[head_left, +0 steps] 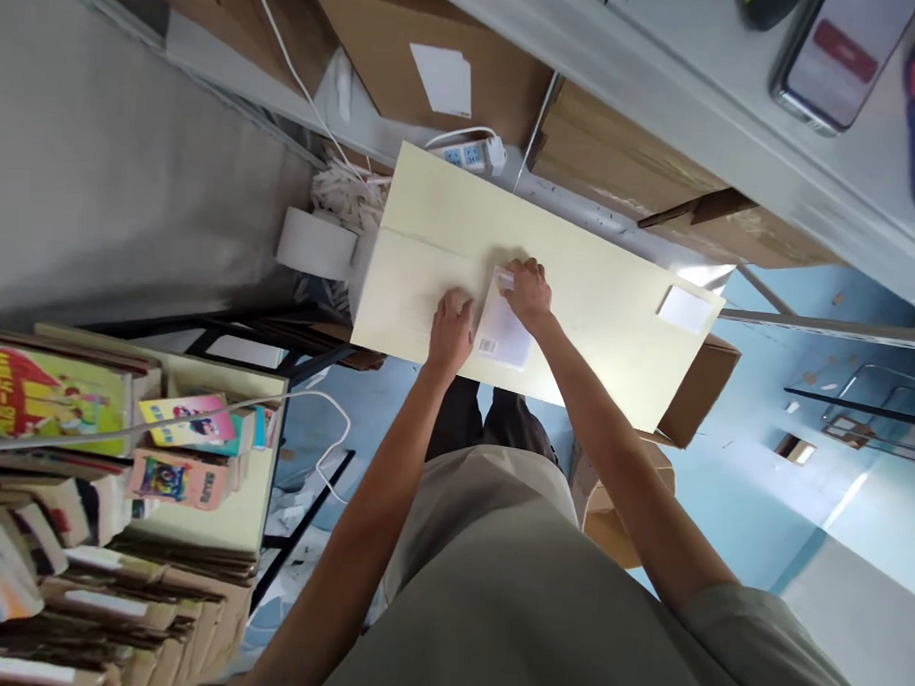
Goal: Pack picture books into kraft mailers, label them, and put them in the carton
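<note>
A pale yellow cardboard box lies flat in front of me, seen at a steep tilt. On its top sits a white shipping label with a small barcode. My left hand rests palm down on the box at the label's left edge. My right hand presses on the label's upper corner with its fingertips. A second small white label is stuck near the box's right end.
Stacks of colourful books fill shelves at the left. Brown cartons and a white power strip lie beyond the box. A roll of white tape sits at its left. A phone lies on a grey surface top right.
</note>
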{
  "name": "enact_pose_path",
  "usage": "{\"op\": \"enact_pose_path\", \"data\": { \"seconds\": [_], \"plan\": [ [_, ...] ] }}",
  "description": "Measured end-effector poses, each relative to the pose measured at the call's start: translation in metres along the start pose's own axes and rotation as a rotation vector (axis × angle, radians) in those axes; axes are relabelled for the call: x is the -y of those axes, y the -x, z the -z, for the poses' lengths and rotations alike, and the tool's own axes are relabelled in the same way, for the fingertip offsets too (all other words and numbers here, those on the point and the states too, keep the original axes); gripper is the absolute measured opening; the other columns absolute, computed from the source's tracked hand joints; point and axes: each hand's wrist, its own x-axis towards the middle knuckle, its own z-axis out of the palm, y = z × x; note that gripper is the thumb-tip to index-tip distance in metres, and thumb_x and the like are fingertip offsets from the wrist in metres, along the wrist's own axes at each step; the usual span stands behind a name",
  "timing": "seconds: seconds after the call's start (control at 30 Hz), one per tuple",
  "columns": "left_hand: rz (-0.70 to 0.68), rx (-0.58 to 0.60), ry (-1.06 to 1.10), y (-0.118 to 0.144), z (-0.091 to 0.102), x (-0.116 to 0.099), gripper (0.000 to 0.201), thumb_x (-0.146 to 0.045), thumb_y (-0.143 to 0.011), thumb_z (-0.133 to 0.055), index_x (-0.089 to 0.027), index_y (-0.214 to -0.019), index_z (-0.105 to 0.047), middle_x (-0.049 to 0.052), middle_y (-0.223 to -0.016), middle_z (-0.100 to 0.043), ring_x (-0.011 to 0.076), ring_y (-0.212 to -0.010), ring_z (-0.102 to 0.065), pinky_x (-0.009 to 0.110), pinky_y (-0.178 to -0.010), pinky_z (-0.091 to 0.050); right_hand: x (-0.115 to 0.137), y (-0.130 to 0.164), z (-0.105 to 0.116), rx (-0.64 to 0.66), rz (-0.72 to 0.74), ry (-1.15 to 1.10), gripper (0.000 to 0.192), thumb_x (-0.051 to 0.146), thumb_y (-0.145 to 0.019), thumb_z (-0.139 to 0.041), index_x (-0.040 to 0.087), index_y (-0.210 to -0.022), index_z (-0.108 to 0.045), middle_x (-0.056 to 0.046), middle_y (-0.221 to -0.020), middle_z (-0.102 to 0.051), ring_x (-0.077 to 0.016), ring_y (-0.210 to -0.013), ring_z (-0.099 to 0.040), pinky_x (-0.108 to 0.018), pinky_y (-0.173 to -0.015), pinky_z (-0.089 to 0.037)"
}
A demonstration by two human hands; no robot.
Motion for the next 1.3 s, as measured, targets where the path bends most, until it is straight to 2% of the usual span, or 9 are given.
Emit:
{"op": "enact_pose_path", "data": {
  "seconds": [0.1,0.23,0.6,0.73,0.87,1.0,1.13,1.2,1.3],
  "plan": [
    [-0.145,0.099,-0.039,-0.029,0.004,-0.003,0.064,-0.006,-0.089,-0.071,-0.019,-0.152,-0.067,0.022,-0.189,-0.041,0.0429,-0.186,-0.02,0.068,-0.15,-0.028,0.007,0.002,0.001,0.002,-0.038,-0.01,0.046,0.013,-0.103,-0.076,0.021,-0.147,-0.068,-0.023,-0.161,-0.063,-0.0416,-0.155,-0.057,-0.061,-0.117,-0.066],
    [-0.185,0.186,-0.141,-0.038,0.007,-0.006,0.069,0.0,-0.085,-0.069,-0.013,-0.153,-0.065,0.027,-0.189,-0.039,0.0464,-0.186,-0.016,0.069,-0.149,-0.028,0.015,0.009,0.005,0.003,-0.082,-0.029,0.044,0.013,-0.105,-0.076,0.021,-0.147,-0.068,-0.023,-0.163,-0.062,-0.04,-0.157,-0.056,-0.056,-0.119,-0.064],
    [-0.179,0.197,-0.221,-0.044,0.04,-0.028,0.061,-0.002,-0.079,-0.081,-0.02,-0.137,-0.075,0.022,-0.178,-0.055,0.0437,-0.179,-0.04,0.06,-0.144,-0.042,0.039,0.057,0.006,-0.097,-0.131,-0.183,0.052,0.011,-0.11,-0.06,0.025,-0.161,-0.062,-0.02,-0.176,-0.057,-0.0341,-0.166,-0.052,-0.048,-0.133,-0.052],
    [-0.177,0.139,-0.176,-0.044,0.062,-0.046,0.057,-0.006,-0.083,-0.081,-0.018,-0.139,-0.075,0.025,-0.174,-0.058,0.044,-0.17,-0.053,0.059,-0.138,-0.051,0.043,0.094,0.013,-0.291,-0.056,-0.238,0.055,0.023,-0.116,-0.053,0.03,-0.171,-0.058,-0.014,-0.183,-0.055,-0.0337,-0.169,-0.051,-0.05,-0.137,-0.049],
    [-0.339,-0.221,-0.058,-0.058,0.103,-0.105,0.054,-0.013,-0.094,-0.076,-0.022,-0.147,-0.072,0.022,-0.179,-0.054,0.0394,-0.17,-0.053,0.059,-0.143,-0.045,0.047,0.129,0.071,-0.599,0.047,-0.225,0.055,0.039,-0.121,-0.043,0.029,-0.173,-0.059,-0.016,-0.177,-0.061,-0.0355,-0.164,-0.056,-0.053,-0.137,-0.048],
    [-0.633,-0.477,0.099,-0.099,0.166,-0.198,0.052,-0.02,-0.098,-0.075,-0.027,-0.149,-0.07,0.015,-0.18,-0.055,0.0369,-0.172,-0.049,0.06,-0.146,-0.038,0.059,0.123,0.179,-0.867,0.118,-0.14,0.059,0.045,-0.12,-0.043,0.032,-0.176,-0.055,-0.016,-0.178,-0.059,-0.0431,-0.166,-0.052,-0.067,-0.134,-0.047],
    [-0.748,-0.543,0.164,-0.141,0.219,-0.265,0.05,-0.026,-0.1,-0.077,-0.027,-0.149,-0.068,0.013,-0.18,-0.055,0.0375,-0.174,-0.045,0.062,-0.147,-0.034,0.067,0.073,0.272,-0.972,0.244,-0.049,0.056,0.049,-0.12,-0.045,0.029,-0.172,-0.056,-0.018,-0.175,-0.059,-0.045,-0.166,-0.047,-0.074,-0.133,-0.043],
    [-0.761,-0.553,0.17,-0.152,0.233,-0.281,0.049,-0.03,-0.101,-0.079,-0.026,-0.148,-0.068,0.014,-0.176,-0.058,0.0381,-0.172,-0.047,0.062,-0.147,-0.035,0.068,0.046,0.296,-0.956,0.265,-0.037,0.051,0.049,-0.12,-0.05,0.024,-0.163,-0.062,-0.021,-0.164,-0.067,-0.0453,-0.16,-0.051,-0.074,-0.131,-0.044],
    [-0.762,-0.556,0.163,-0.155,0.242,-0.286,0.047,-0.033,-0.101,-0.08,-0.026,-0.146,-0.069,0.014,-0.172,-0.061,0.0386,-0.17,-0.049,0.061,-0.147,-0.035,0.065,0.017,0.31,-0.919,0.254,-0.062,0.045,0.049,-0.119,-0.055,0.02,-0.151,-0.068,-0.022,-0.145,-0.076,-0.0443,-0.152,-0.057,-0.072,-0.13,-0.045]
  ]
}}
